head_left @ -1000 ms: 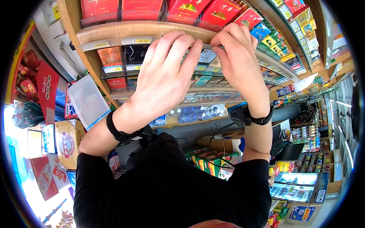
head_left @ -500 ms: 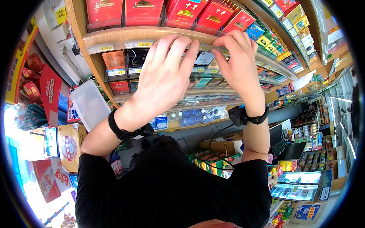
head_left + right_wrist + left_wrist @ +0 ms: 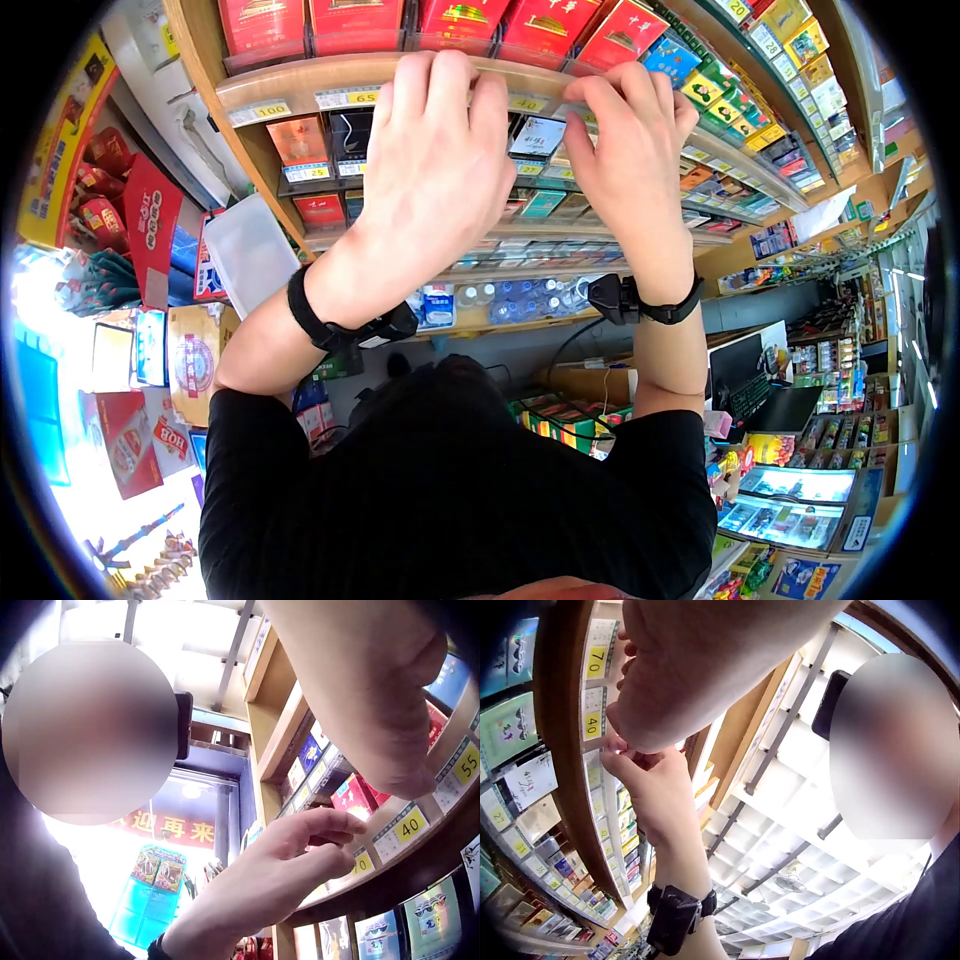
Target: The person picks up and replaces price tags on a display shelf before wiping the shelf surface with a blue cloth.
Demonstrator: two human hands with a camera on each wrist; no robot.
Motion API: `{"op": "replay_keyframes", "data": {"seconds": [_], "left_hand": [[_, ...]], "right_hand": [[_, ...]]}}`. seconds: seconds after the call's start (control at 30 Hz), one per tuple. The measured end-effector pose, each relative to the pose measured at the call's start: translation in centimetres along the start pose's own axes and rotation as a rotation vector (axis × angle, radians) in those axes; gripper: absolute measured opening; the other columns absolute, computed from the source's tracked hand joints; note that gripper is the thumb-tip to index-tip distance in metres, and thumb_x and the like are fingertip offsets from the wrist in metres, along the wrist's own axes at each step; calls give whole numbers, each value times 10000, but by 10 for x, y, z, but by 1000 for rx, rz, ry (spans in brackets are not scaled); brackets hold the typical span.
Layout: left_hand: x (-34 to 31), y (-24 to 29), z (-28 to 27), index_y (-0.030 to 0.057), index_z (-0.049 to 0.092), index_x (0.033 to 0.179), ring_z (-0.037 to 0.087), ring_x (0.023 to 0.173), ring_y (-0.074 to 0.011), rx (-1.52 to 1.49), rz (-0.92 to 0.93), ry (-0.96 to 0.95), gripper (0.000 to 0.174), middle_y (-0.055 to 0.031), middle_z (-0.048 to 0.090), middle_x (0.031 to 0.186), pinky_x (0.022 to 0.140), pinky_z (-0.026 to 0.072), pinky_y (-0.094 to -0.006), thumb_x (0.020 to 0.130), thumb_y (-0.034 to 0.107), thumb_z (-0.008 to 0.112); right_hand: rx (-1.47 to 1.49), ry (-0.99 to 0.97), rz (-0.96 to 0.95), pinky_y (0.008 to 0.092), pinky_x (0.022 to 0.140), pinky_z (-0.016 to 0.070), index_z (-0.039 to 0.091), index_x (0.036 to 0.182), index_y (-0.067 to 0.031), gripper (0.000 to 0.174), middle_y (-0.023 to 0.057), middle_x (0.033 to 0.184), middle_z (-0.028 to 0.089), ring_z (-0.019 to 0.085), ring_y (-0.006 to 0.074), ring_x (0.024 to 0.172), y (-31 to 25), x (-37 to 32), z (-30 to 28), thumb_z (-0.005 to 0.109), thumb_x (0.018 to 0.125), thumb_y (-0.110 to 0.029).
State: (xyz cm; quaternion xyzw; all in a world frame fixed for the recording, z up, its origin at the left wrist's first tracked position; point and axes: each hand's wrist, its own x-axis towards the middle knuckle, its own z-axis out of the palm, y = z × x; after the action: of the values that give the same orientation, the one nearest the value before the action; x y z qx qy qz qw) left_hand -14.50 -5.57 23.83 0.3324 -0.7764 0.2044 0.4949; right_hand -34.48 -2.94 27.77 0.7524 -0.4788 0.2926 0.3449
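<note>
Both bare hands reach up to a wooden shelf edge carrying a strip of price labels. The left hand [image 3: 435,170] lies over the strip between the 65 label [image 3: 362,98] and the 40 label [image 3: 526,103]; its fingertips are hidden in the head view. In the right wrist view, its thumb and bent forefinger are apart at the 70 label [image 3: 361,862]. To the right, the right hand [image 3: 635,150] touches the strip, thumb below and fingers above with a gap between them. From the right wrist, its fingertips show between the 40 label [image 3: 409,831] and the 55 label [image 3: 466,763].
Red cigarette packs [image 3: 450,22] stand on the shelf above the strip. Below are rows of other packs [image 3: 300,145] with their own labels. Water bottles [image 3: 520,300] sit low down, a translucent plastic bin [image 3: 252,250] at left, an open laptop [image 3: 755,395] at right.
The left forefinger has drawn in towards the other fingers, and that hand has moved slightly up. The right hand's fingers have spread away from its thumb. The head view has shifted a little.
</note>
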Motion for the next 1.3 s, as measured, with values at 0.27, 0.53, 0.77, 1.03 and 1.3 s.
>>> {"op": "replay_keyframes", "data": {"seconds": [0.27,0.53,0.77,1.03,1.3], "left_hand": [[10,7,-1,-18,663,988,545,1038,-350,92,-14,-45,291,-168,532,1056,877,486,-456,738,90,766],[12,9,-6,-24,659,1040,540,1049,-368,102,-66,-124,281,-182,537,1090,915,486,-478,788,64,748],[10,13,-6,-24,668,1128,545,1095,-388,81,-129,-134,343,-184,553,1143,953,486,-486,801,41,745],[7,11,-5,-14,679,1104,537,1060,-372,43,-129,-112,319,-176,543,1129,928,488,-481,793,42,726],[6,11,-7,-17,683,1082,529,1038,-365,-20,-134,-91,315,-164,526,1106,905,490,-473,772,19,722]], "right_hand": [[252,-16,-49,506,972,372,728,1000,-83,280,61,1052,580,534,305,1099,16,0,6,783,738,0],[322,29,-95,510,969,373,721,959,-63,248,71,1048,582,539,313,1088,20,-1,15,796,730,-5],[319,30,-54,507,983,359,723,927,-51,202,75,1030,578,541,306,1077,17,-2,14,801,742,-22],[404,-23,-72,501,993,354,738,1005,-53,244,72,1040,575,543,298,1072,23,-2,9,808,771,-51],[449,-111,-48,492,1009,360,735,1042,-72,279,68,1058,574,546,297,1091,26,2,1,817,776,-59]]}}
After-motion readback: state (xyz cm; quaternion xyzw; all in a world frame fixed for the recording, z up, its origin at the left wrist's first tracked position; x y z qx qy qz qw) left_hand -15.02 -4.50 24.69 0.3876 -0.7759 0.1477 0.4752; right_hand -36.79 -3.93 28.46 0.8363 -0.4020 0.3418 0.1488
